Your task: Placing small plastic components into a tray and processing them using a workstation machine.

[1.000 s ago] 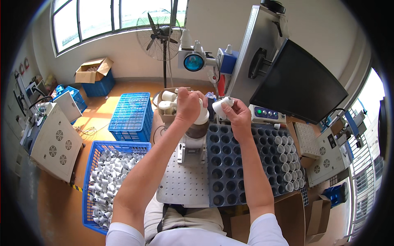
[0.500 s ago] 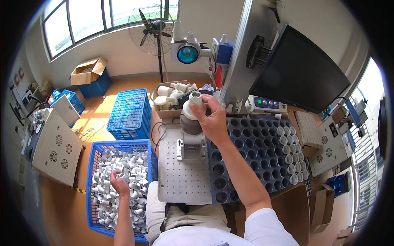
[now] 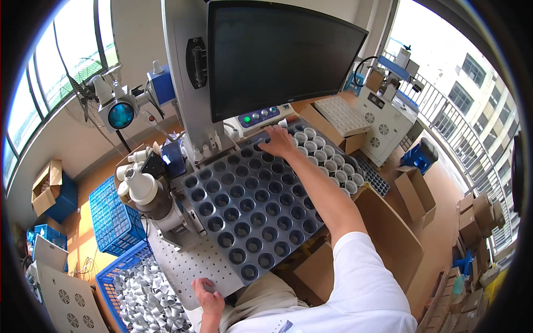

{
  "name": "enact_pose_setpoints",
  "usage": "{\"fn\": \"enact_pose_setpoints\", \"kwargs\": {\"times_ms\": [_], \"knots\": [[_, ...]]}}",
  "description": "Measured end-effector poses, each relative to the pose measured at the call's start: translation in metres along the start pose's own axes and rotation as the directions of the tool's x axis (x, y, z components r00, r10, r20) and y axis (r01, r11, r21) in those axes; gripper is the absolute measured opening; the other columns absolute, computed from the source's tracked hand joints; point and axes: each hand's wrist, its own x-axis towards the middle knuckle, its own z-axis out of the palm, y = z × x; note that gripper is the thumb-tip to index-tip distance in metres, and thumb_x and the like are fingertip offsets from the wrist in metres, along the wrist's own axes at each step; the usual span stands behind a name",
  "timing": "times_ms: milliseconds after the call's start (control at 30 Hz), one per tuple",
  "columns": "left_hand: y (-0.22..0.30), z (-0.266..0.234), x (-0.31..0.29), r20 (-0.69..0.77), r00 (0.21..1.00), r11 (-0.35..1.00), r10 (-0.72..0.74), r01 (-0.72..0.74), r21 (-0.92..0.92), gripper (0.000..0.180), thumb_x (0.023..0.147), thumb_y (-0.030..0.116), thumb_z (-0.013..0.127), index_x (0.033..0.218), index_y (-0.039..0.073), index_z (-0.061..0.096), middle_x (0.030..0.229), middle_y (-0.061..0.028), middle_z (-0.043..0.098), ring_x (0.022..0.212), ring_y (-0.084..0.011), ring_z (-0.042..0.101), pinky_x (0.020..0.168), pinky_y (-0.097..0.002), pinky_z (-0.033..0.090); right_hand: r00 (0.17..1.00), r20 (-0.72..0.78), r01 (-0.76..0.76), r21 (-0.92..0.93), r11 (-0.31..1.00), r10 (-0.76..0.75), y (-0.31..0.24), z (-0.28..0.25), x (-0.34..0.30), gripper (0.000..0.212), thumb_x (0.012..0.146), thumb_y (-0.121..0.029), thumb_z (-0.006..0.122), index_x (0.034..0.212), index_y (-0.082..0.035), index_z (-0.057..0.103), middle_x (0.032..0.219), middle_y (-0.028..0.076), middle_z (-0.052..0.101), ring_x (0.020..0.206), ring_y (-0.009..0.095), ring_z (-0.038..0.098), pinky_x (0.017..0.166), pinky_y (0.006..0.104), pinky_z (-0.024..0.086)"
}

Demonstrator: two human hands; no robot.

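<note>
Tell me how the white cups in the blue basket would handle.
The white cups look hollow, so each is probably light. They seem stiff, keeping their shape though heaped. Being round and tapered, one on its side would likely roll in a curve.

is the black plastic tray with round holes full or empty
Partly full: white round-rimmed cups sit along the right side of the black plastic tray; the holes farther left show none.

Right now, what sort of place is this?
Likely a small factory workshop. A blue basket is heaped with small white parts, a dark pocketed tray holds rows of white pieces, and a large monitor stands over the bench.
</note>
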Motion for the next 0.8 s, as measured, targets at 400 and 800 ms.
{"fn": "enact_pose_setpoints", "kwargs": {"times_ms": [400,800], "knots": [[-0.012,0.001,-0.006,0.016,0.994,0.967,0.111,-0.112,0.227,0.012,0.054,0.004,0.064,0.055,-0.001,0.053,0.089,-0.0148,0.049,0.092,-0.0363,0.044,0.082,-0.0425,0.039,0.911,0.412,0.125,-0.241,0.962,-0.015,0.099,-0.043,0.026,0.064,0.058,-0.044,0.082,0.107,-0.006,0.067,0.110,0.017,0.066,0.105,0.032,0.062,0.092,0.0404,0.048],[-0.006,-0.007,-0.009,0.005,0.991,0.964,0.133,-0.130,0.230,0.013,0.059,0.009,0.066,0.055,0.000,0.058,0.087,-0.0142,0.054,0.092,-0.0348,0.048,0.087,-0.0404,0.041,0.951,0.269,0.160,-0.011,0.987,-0.151,-0.046,-0.066,0.007,0.052,0.061,-0.026,0.074,0.104,0.002,0.065,0.108,0.021,0.065,0.104,0.032,0.062,0.090,0.0373,0.048]]}}
